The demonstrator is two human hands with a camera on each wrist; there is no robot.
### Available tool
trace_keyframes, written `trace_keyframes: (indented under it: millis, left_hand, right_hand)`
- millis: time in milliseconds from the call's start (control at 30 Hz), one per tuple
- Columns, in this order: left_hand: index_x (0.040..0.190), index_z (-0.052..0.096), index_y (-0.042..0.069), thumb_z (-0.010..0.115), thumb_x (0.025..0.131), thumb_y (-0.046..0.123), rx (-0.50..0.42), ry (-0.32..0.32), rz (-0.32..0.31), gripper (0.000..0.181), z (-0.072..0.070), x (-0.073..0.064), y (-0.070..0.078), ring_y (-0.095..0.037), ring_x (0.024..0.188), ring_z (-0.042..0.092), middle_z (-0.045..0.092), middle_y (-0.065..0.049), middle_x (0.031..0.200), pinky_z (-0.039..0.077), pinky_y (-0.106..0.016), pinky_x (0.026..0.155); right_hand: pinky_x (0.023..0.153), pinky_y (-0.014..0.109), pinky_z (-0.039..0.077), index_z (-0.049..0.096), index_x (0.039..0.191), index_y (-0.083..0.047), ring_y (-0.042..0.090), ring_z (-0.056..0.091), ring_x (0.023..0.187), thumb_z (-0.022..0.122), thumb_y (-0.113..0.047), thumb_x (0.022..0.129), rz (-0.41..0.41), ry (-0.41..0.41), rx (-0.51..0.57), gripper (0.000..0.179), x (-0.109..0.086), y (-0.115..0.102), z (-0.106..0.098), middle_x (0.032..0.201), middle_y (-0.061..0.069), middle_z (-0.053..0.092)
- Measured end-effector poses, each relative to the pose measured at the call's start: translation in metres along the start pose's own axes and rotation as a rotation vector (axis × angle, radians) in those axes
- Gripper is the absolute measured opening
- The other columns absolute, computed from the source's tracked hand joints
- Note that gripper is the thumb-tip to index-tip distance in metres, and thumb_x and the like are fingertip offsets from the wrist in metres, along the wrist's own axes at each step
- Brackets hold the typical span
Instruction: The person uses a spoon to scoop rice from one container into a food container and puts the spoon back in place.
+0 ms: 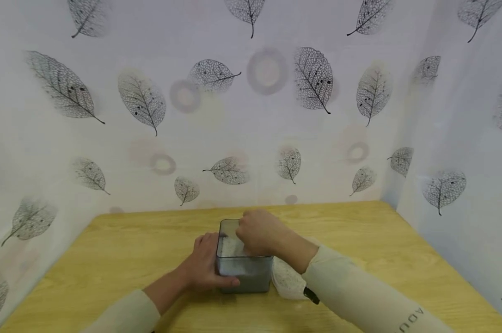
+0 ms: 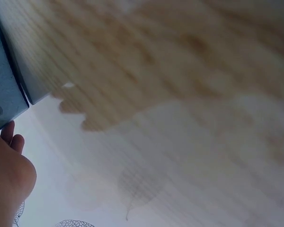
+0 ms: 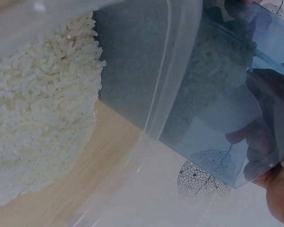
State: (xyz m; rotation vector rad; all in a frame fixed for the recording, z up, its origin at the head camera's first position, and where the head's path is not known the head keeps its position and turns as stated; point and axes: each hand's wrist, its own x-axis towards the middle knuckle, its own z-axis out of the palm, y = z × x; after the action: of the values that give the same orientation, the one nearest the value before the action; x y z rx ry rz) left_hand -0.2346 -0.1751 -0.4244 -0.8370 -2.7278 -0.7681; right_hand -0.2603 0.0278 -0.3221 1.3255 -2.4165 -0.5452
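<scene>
A translucent blue-grey box (image 1: 244, 273) stands on the table, with rice (image 3: 217, 66) showing through its wall. My left hand (image 1: 205, 263) grips its left side, thumb along the front and fingers round the side. My right hand (image 1: 259, 231) is bent over the top rim, fingers curled down inside the box. Through the blue wall in the right wrist view, its fingers (image 3: 253, 146) show dimly beside a dark curved shape; I cannot tell what they hold. Against the box's right side stands a clear plastic container (image 1: 288, 280) of white rice (image 3: 42, 104), partly behind the right sleeve.
Under everything is a wood-grain table (image 1: 151, 240). Pale cloth walls (image 1: 251, 125) printed with leaves rise behind it and at both sides. A small black piece (image 1: 311, 296) shows at the lower edge of the right sleeve, overlapping the rice container.
</scene>
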Motion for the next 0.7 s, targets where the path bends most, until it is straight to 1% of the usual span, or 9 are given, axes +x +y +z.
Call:
trace_keyframes:
  millis: [67, 200, 267, 333, 433, 533, 600, 700]
  left_hand:
    - [0.138, 0.040, 0.003, 0.076, 0.066, 0.071, -0.002, -0.001, 0.000, 0.105, -0.001, 0.001, 0.000, -0.021, 0.113, 0.043, 0.051, -0.006, 0.125, 0.029, -0.054, 0.104]
    - [0.138, 0.040, 0.003, 0.077, 0.066, 0.070, -0.011, -0.004, -0.003, 0.105, 0.002, 0.001, -0.003, -0.020, 0.111, 0.044, 0.052, -0.006, 0.124, 0.029, -0.053, 0.103]
    - [0.137, 0.040, 0.004, 0.077, 0.066, 0.070, -0.020, -0.003, -0.004, 0.104, 0.004, 0.001, -0.004, -0.020, 0.110, 0.044, 0.052, -0.005, 0.122, 0.028, -0.052, 0.103]
    - [0.137, 0.041, 0.004, 0.077, 0.065, 0.071, -0.027, -0.001, -0.003, 0.104, 0.006, 0.001, -0.005, -0.019, 0.110, 0.045, 0.052, -0.005, 0.121, 0.028, -0.051, 0.104]
    - [0.136, 0.041, 0.005, 0.076, 0.065, 0.073, -0.031, 0.009, -0.004, 0.105, 0.007, 0.002, -0.005, -0.019, 0.110, 0.045, 0.052, -0.004, 0.120, 0.028, -0.050, 0.104]
    - [0.135, 0.042, 0.004, 0.076, 0.064, 0.074, -0.019, 0.031, 0.003, 0.106, 0.006, 0.001, -0.005, -0.019, 0.109, 0.046, 0.053, -0.005, 0.120, 0.029, -0.049, 0.101]
    - [0.135, 0.042, 0.004, 0.076, 0.064, 0.074, -0.011, 0.038, 0.010, 0.105, 0.005, 0.000, -0.004, -0.020, 0.109, 0.046, 0.052, -0.005, 0.120, 0.029, -0.049, 0.100]
    - [0.135, 0.041, 0.004, 0.074, 0.065, 0.076, 0.005, 0.032, 0.014, 0.105, 0.003, 0.000, -0.004, -0.019, 0.110, 0.045, 0.051, -0.005, 0.121, 0.029, -0.051, 0.101]
  right_hand:
    - [0.052, 0.029, 0.042, 0.053, 0.057, -0.021, 0.013, 0.048, 0.061, 0.070, -0.032, 0.078, -0.016, 0.027, -0.001, 0.029, 0.000, 0.001, 0.000, 0.064, -0.008, 0.057]
    - [0.057, 0.026, 0.039, 0.062, 0.062, -0.022, 0.011, 0.046, 0.064, 0.066, -0.041, 0.089, -0.102, 0.129, -0.037, 0.033, -0.003, 0.003, 0.002, 0.065, -0.010, 0.059]
    - [0.059, 0.026, 0.037, 0.062, 0.062, -0.023, 0.012, 0.044, 0.066, 0.063, -0.041, 0.093, -0.139, 0.188, -0.071, 0.036, -0.006, 0.005, 0.002, 0.065, -0.011, 0.058]
    - [0.058, 0.026, 0.035, 0.058, 0.061, -0.024, 0.012, 0.042, 0.066, 0.059, -0.039, 0.096, -0.161, 0.245, -0.097, 0.038, -0.009, 0.009, 0.001, 0.063, -0.011, 0.055]
    - [0.058, 0.026, 0.035, 0.054, 0.059, -0.024, 0.013, 0.039, 0.066, 0.060, -0.035, 0.095, -0.167, 0.358, -0.106, 0.038, -0.014, 0.017, -0.001, 0.060, -0.010, 0.051]
    - [0.057, 0.026, 0.035, 0.056, 0.059, -0.023, 0.014, 0.036, 0.064, 0.065, -0.032, 0.093, -0.162, 0.497, -0.080, 0.037, -0.018, 0.027, -0.004, 0.058, -0.008, 0.049]
    - [0.056, 0.026, 0.032, 0.056, 0.057, -0.022, 0.013, 0.031, 0.062, 0.068, -0.031, 0.091, -0.161, 0.573, -0.050, 0.037, -0.021, 0.032, -0.005, 0.056, -0.007, 0.047]
    - [0.055, 0.026, 0.026, 0.055, 0.055, -0.021, 0.013, 0.023, 0.061, 0.070, -0.029, 0.089, -0.172, 0.658, -0.012, 0.038, -0.024, 0.038, -0.004, 0.054, -0.007, 0.042]
